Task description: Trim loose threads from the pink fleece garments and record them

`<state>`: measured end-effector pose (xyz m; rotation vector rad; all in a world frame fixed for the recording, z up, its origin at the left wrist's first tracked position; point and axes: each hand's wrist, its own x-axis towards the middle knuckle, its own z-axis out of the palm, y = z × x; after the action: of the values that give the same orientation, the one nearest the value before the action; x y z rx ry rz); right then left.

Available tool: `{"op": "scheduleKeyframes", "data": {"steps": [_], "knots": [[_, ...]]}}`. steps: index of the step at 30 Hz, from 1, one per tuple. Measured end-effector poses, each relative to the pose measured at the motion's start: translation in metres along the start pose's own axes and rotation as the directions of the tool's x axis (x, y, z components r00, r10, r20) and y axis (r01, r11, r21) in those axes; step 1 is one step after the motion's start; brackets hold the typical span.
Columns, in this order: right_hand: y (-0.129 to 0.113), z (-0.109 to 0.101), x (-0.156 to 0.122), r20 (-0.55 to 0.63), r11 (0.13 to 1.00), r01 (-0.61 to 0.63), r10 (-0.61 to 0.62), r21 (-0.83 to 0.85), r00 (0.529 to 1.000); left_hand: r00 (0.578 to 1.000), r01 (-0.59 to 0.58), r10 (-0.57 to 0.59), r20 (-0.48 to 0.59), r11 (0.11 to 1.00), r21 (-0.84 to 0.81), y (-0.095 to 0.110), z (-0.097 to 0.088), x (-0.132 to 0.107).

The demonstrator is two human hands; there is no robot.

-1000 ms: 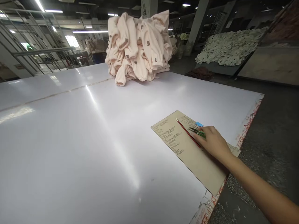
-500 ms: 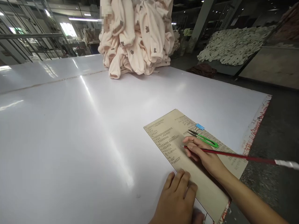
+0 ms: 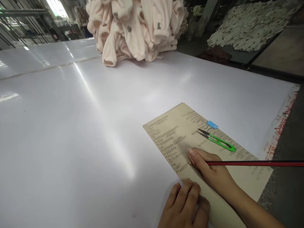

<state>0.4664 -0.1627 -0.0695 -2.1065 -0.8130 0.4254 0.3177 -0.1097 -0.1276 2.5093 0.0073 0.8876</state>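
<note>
Over at the near right of the white table [image 3: 99, 133], a tan printed sheet [image 3: 166, 139] lay flat at an angle, and both hands were right there on it. The right hand [image 3: 213, 169] was closed narrow on a red-and-black pencil [image 3: 249, 163], pinching it between thumb and fingers, with the shaft running out level past the right of the view. Its tip sat by the fingertips above the sheet, though whether it met the paper I couldn't tell. The left hand [image 3: 184, 204] held nothing, resting loosely on the sheet's near edge with its fingers slightly apart. Just beyond the right hand, green thread snips [image 3: 219, 142] lay on the sheet, blades pointing left, beside a small blue tag [image 3: 212, 124] near the far edge. Way up at the far end of the table, well apart from the hands, stood a big pile of pale pink garments [image 3: 133, 28] with small brown teddy prints. Off to the far right, a cream heap of dark-flecked cloth [image 3: 247, 28] lay on a separate surface, with darker cloth [image 3: 215, 54] just near it, and steel railings [image 3: 23, 12] ran along the far left.
</note>
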Motion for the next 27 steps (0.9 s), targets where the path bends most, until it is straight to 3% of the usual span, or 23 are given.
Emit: {"op": "scheduleKeyframes", "data": {"steps": [14, 19, 27], "knots": [[0.0026, 0.0016, -0.0007, 0.014, 0.99, 0.042, -0.041, -0.132, 0.999, 0.999, 0.038, -0.038, 0.032, 0.999, 0.002, 0.003, -0.0017, 0.0003], [0.0047, 0.0008, -0.0011, 0.004, 0.986, 0.058, -0.058, -0.156, 0.998, 0.998, 0.042, -0.042, -0.037, 0.999, 0.0, 0.0039, -0.0035, 0.0042], [0.0048, -0.0003, -0.0008, -0.011, 0.987, 0.057, -0.059, -0.154, 0.998, 0.999, 0.041, -0.041, -0.022, 0.999, -0.004, 0.0036, -0.0065, 0.0055]]}}
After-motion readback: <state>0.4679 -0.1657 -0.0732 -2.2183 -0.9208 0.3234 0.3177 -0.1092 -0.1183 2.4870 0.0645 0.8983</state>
